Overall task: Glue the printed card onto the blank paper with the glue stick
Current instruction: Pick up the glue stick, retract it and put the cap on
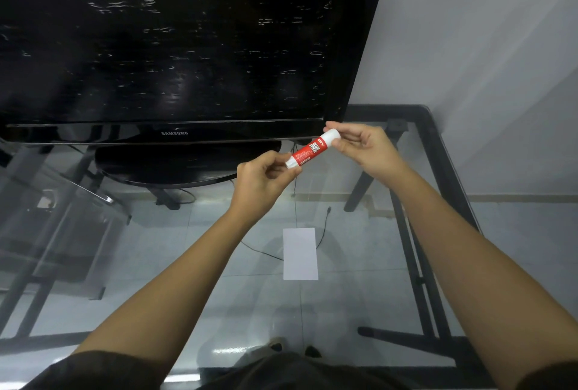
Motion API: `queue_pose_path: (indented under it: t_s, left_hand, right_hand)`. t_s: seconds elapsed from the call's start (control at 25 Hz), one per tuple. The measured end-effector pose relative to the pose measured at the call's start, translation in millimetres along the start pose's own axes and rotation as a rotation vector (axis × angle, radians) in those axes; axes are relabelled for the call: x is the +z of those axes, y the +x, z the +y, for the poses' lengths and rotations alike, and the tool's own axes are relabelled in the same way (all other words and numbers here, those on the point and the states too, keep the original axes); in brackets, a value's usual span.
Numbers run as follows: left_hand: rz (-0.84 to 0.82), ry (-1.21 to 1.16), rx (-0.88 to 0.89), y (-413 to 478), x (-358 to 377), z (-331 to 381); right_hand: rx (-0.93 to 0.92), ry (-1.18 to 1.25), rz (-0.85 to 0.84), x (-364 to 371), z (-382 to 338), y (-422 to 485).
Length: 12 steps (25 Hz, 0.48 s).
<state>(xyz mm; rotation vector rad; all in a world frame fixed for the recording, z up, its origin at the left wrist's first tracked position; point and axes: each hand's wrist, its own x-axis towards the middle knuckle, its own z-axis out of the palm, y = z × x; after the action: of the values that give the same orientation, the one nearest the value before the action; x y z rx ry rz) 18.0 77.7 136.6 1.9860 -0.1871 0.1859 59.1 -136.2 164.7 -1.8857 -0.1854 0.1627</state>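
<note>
A red and white glue stick (311, 148) is held in the air above the glass table, tilted with its white cap end up to the right. My left hand (264, 181) pinches its lower end. My right hand (364, 147) grips the upper cap end. A white rectangular sheet of paper (300, 254) lies flat on the glass below my hands, nearer to me. Its upper face looks blank. I cannot tell whether it is the card or the blank paper. No second sheet is in view.
A large black television (175, 45) on an oval stand (175, 167) fills the far left of the glass table (438, 139). The black table frame runs along the right side. A grey wall stands at right. Cables lie on the floor under the glass.
</note>
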Motion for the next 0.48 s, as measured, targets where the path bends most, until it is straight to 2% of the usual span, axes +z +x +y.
queue_pose_path:
  t_s: [0.16, 0.24, 0.36, 0.48]
  left_hand:
    - [0.033, -0.032, -0.012, -5, 3, -2]
    - [0.074, -0.092, -0.012, -5, 6, -1]
    - [0.087, -0.097, -0.011, -5, 13, -3]
    - [-0.011, 0.008, -0.058, -9, 23, -19]
  right_hand:
    - [-0.019, 0.039, 0.004, 6, -1, -2]
    - [-0.002, 0.183, 0.059, 14, 2, -2]
    - [0.176, 0.341, 0.069, 31, 10, 0]
    - [0.296, 0.367, 0.075, 45, 26, -3]
